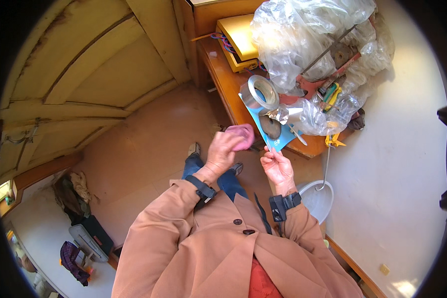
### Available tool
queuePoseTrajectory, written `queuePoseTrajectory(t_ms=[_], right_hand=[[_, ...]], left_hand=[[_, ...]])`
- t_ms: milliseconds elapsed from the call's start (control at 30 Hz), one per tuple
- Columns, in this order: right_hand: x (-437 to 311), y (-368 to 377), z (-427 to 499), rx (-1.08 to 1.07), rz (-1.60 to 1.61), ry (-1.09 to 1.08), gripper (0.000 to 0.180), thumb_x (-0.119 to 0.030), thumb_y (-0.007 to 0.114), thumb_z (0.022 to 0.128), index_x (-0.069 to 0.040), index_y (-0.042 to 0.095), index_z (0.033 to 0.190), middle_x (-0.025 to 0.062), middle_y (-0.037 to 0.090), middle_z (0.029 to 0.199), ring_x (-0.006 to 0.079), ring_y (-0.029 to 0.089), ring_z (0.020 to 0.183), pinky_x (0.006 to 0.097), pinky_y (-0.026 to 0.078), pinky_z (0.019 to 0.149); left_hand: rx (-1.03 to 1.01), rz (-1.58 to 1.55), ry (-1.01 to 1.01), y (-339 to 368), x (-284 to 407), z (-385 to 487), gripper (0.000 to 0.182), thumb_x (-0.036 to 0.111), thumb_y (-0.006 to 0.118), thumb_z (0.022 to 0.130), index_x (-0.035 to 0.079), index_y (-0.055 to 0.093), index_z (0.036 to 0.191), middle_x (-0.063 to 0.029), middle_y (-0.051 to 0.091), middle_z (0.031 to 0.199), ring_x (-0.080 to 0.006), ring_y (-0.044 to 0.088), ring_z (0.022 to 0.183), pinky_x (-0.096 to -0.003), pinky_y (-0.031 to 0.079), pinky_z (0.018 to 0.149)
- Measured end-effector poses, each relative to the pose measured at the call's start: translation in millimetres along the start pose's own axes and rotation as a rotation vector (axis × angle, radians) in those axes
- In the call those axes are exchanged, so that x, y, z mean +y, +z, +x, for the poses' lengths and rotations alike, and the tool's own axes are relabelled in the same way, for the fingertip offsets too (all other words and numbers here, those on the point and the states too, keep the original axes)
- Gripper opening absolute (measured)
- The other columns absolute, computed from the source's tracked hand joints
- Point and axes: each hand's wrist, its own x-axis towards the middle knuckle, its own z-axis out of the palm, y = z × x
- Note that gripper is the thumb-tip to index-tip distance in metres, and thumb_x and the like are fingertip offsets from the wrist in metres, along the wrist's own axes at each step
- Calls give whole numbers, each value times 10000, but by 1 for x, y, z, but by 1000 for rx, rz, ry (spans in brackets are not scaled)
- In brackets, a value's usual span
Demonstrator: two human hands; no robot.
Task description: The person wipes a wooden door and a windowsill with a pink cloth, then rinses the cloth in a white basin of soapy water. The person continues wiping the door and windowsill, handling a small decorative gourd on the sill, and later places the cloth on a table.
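In my left hand (221, 151) is a bunched pink cloth (242, 137), blurred, held just off the desk's front edge. My right hand (277, 167) has thumb and fingers pinched on a slim pale stick (269, 144), mostly hidden by the fingers. Beyond its tip a blue sheet (281, 143) lies on the corner of the wooden desk (227, 95). A roll of silver foil tape (270, 95) rests on the sheet. Beside the roll are a worn grey-brown disc (271, 128) and a thin metal piece (298, 135).
Clear plastic bags (287, 48) are heaped over red metal tools, with green-and-yellow handles (331, 97) showing. A yellow box (242, 41) with coloured wires stands at the back. A yellow clamp (334, 140) hangs at the edge, above a white basin (316, 201). A wooden door (97, 70) is at left.
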Motion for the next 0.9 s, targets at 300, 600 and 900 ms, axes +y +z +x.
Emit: queuePoseTrajectory(t_ms=[300, 600, 900], right_hand=[[6, 1, 1, 31, -62, -23, 171, -54, 574, 908, -15, 566, 1074, 181, 622, 1005, 186, 580, 759, 311, 450, 670], [15, 3, 1, 85, -112, -71, 188, -66, 560, 919, -14, 553, 1099, 162, 618, 997, 160, 557, 731, 288, 439, 662], [13, 0, 6, 101, -132, -32, 215, -63, 565, 913, -16, 551, 1122, 170, 626, 1005, 174, 573, 738, 298, 448, 668]], left_hand=[[362, -1095, -728, -58, -82, 106, 330, 53, 529, 923, 56, 516, 1253, -65, 639, 1090, -157, 630, 727, -346, 600, 572], [341, -61, -409, -21, -121, 147, 304, 236, 645, 818, 63, 633, 1068, -169, 601, 1065, -368, 584, 996, -402, 474, 842], [326, -89, -340, 0, -45, 84, 189, 90, 620, 822, 37, 595, 1001, -180, 553, 961, -383, 547, 918, -425, 452, 787]])
